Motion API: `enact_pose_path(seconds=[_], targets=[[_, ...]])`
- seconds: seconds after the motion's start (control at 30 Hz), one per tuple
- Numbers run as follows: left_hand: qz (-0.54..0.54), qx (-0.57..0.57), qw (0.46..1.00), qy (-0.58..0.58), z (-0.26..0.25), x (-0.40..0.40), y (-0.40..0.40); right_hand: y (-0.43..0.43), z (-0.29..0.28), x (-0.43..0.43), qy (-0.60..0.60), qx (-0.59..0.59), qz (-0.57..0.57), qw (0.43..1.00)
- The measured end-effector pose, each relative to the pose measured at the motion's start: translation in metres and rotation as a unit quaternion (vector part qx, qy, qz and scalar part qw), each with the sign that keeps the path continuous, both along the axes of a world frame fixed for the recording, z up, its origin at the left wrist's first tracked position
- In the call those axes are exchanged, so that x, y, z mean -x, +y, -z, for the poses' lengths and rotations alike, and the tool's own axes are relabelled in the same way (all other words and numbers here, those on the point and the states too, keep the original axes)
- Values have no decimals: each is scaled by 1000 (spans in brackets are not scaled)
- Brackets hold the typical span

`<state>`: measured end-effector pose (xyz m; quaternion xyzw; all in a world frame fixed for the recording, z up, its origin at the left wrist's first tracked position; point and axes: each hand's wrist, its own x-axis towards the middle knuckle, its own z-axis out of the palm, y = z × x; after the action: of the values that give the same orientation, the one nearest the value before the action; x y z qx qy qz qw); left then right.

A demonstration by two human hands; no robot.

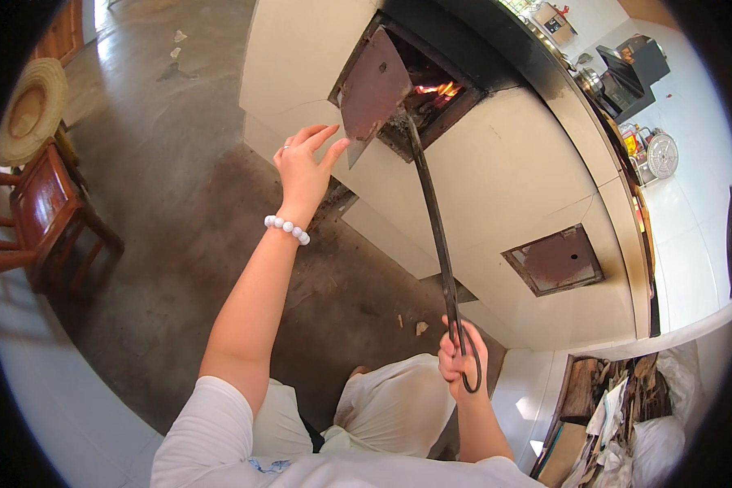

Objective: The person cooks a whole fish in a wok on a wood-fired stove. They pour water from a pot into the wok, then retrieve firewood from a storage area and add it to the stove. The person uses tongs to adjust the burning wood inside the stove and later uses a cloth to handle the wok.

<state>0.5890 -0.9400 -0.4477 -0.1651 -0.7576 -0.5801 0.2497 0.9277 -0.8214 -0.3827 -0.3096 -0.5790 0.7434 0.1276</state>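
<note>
My right hand (463,360) grips the looped handle of long iron fire tongs (434,216). Their far end reaches into the firebox opening of a tiled stove (494,183), beside orange flames (442,90) and charred fuel. A rusty metal stove door (375,85) stands swung out at the left side of this opening. Near the door's lower left edge, my left hand (305,152) is raised with thumb and fingers apart. Nothing shows between those fingers; whether a fingertip touches the door I cannot tell. A ring and a beaded bracelet are on this arm.
A second small metal door (555,259) sits in the stove front on the right. Firewood and scrap paper (610,402) lie beside white plastic bags at the lower right. At left stands a wooden chair (46,207) with a straw hat (29,113). Pots (588,79) line the stove top.
</note>
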Motion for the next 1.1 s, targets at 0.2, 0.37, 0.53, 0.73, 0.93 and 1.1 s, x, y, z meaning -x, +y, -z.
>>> enact_pose_path(seconds=[0.2,0.37,0.53,0.73,0.93,1.1], targets=[[-27,-9,999,34,-2,3,-15,-2,9,61,75,66,-7,995],[-16,-57,998,38,-5,8,-22,-2,12,100,99,59,0,993],[-6,-76,997,11,-6,11,-26,5,18,122,106,43,-11,993],[2,-96,995,-11,1,16,-19,14,20,135,85,13,-30,996],[-3,-113,993,-20,9,20,-13,24,27,132,71,-17,-41,996],[-7,-110,994,-17,11,22,-14,25,32,137,80,-25,-47,995]])
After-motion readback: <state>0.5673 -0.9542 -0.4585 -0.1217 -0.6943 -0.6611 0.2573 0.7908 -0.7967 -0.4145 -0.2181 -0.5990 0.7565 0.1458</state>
